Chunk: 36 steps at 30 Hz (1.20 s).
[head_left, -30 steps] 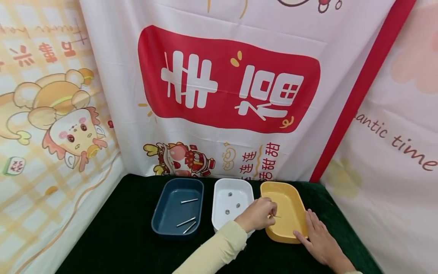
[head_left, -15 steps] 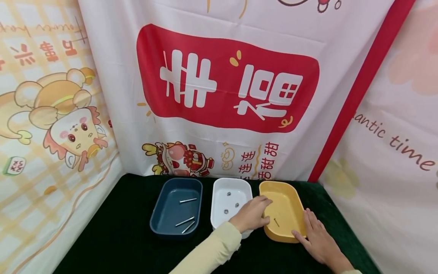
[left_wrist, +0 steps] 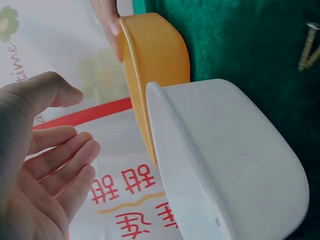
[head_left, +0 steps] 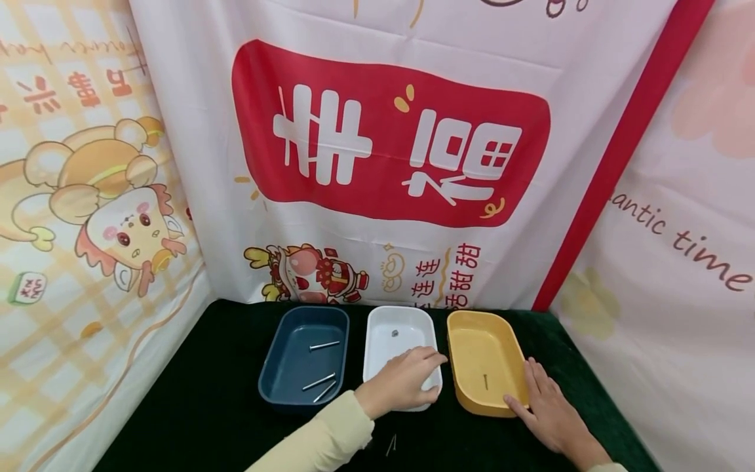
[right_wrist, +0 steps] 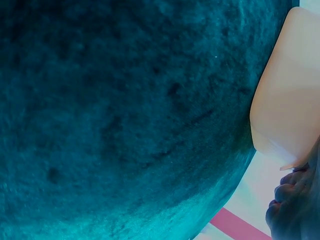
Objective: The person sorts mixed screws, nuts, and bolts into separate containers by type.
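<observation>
My left hand [head_left: 404,383] hovers over the white tray [head_left: 373,328], its fingers loosely bent and holding nothing. The left wrist view shows thumb and fingers of this hand [left_wrist: 55,165] apart. One small nut [head_left: 395,334] shows in the white tray; my hand covers the rest of its floor. A thin screw [head_left: 485,381] lies in the yellow tray [head_left: 457,328]. My right hand [head_left: 551,410] rests on that tray's right side, fingers straight along the outside and thumb at the rim.
A blue tray [head_left: 272,373] with several metal bolts [head_left: 319,381] stands at left. Loose screws [head_left: 392,446] lie on the dark green cloth [head_left: 194,393] in front of the white tray. Printed fabric [head_left: 389,144] hangs behind the trays.
My left hand has let go of the screw, which now lies in the yellow tray, and moved left over the white tray. The loose screws on the cloth came into view. My right hand stayed put.
</observation>
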### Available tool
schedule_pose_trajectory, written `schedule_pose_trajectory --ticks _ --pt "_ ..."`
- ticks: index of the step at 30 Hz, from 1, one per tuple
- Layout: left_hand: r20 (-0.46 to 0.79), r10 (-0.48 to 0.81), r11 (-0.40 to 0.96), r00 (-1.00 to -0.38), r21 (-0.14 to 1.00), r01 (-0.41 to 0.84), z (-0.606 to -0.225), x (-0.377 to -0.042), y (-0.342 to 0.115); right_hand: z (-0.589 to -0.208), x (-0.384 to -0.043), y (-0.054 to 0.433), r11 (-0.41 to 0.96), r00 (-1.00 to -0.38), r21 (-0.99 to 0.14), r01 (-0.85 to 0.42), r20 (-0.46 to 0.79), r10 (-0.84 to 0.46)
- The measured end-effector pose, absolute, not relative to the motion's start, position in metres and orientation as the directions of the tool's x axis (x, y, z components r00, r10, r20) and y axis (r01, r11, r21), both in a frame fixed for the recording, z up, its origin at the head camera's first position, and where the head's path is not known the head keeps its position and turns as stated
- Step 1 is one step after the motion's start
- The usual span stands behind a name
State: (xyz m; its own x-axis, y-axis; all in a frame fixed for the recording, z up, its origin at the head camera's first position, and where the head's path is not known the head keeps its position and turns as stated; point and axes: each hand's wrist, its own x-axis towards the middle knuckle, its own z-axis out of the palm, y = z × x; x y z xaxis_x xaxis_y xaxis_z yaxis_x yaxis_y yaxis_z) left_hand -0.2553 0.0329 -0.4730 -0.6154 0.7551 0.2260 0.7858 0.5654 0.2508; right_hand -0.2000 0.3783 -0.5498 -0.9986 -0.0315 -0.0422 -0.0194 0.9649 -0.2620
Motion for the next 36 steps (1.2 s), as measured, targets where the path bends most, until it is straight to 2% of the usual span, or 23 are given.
schedule_pose_trajectory --ticks 10,17,27,36 --pt "0.144 0.767 0.569 -0.625 0.297 0.767 -0.461 -0.233 -0.008 -0.551 -0.2 0.379 0.965 -0.998 -0.262 -0.007 -0.053 -0.022" --pt "0.044 0.748 0.614 -0.663 0.335 0.715 -0.463 -0.221 -0.03 -0.549 -0.2 0.379 0.965 -0.998 -0.263 -0.006 -0.055 -0.021" --pt "-0.029 0.727 0.627 -0.686 0.437 0.645 -0.487 -0.213 -0.049 -0.548 -0.2 0.38 0.965 -0.999 -0.263 -0.013 -0.047 -0.027" --pt "-0.053 0.737 0.595 -0.674 0.524 0.61 -0.516 -0.207 -0.053 -0.547 -0.199 0.379 0.964 -0.998 -0.268 -0.009 -0.058 -0.026"
